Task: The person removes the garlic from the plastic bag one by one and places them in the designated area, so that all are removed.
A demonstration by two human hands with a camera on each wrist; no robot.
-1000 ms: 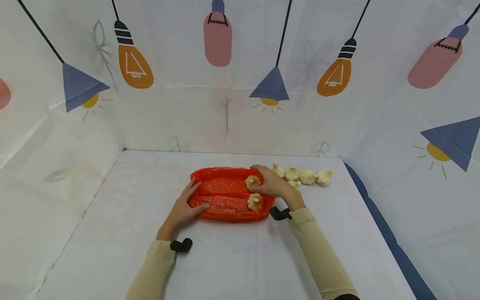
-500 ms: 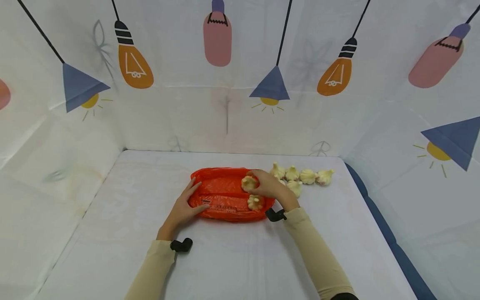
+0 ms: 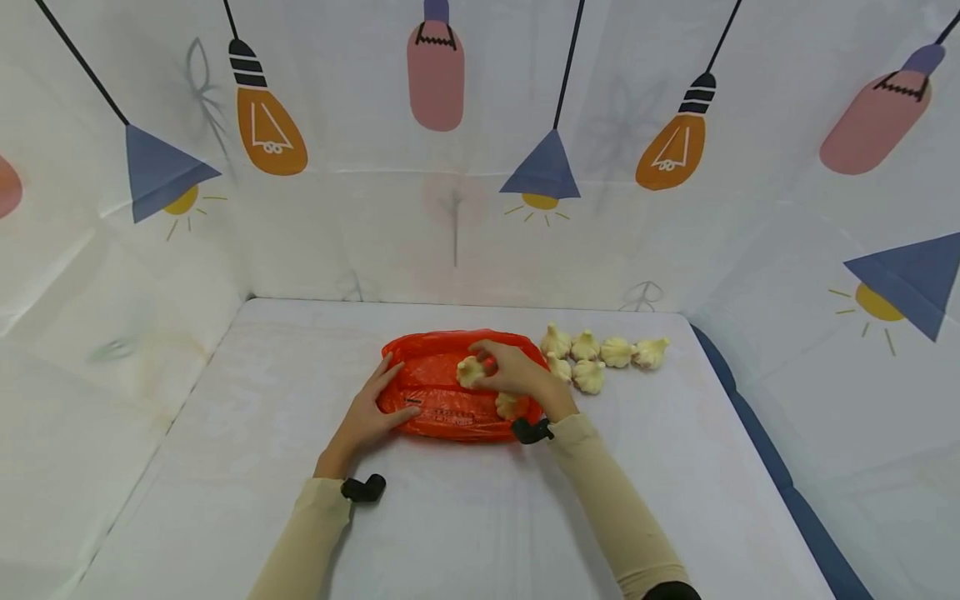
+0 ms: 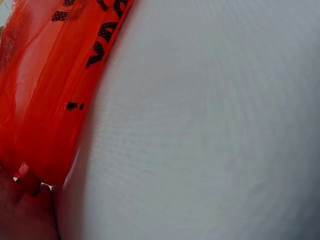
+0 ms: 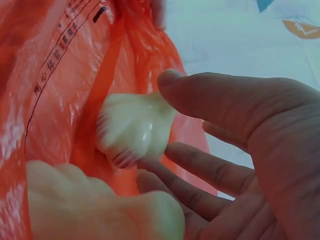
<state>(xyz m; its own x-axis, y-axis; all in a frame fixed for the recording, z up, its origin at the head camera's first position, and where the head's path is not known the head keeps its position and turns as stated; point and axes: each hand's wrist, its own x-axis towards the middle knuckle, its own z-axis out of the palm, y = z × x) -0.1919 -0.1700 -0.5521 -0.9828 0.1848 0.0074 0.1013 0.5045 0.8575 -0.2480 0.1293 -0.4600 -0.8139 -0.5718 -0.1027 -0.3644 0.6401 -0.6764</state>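
A red plastic bag [image 3: 442, 408] with dark print lies spread in a shallow oval on the white table. My left hand [image 3: 366, 421] rests at its left end, fingers and thumb spread and touching the edge. Over the bag's middle, my right hand [image 3: 513, 368] pinches a pale garlic bulb [image 3: 470, 372] between thumb and fingers. In the right wrist view, the thumb is at the stem of that bulb [image 5: 135, 127] and the fingers reach under it. A second garlic bulb [image 3: 510, 406] sits in the bag's right part, partly below the right hand.
Several garlic bulbs [image 3: 587, 377] stand in two rough rows on the table just right of the bag. White cloth walls [image 3: 337, 250] with printed lamps enclose the back and sides. A dark blue edge [image 3: 757, 450] runs along the table's right side.
My right hand has moved left across the bag, carrying the garlic bulb from the right part toward the middle. More bulbs on the table show behind it. The left hand has not moved.
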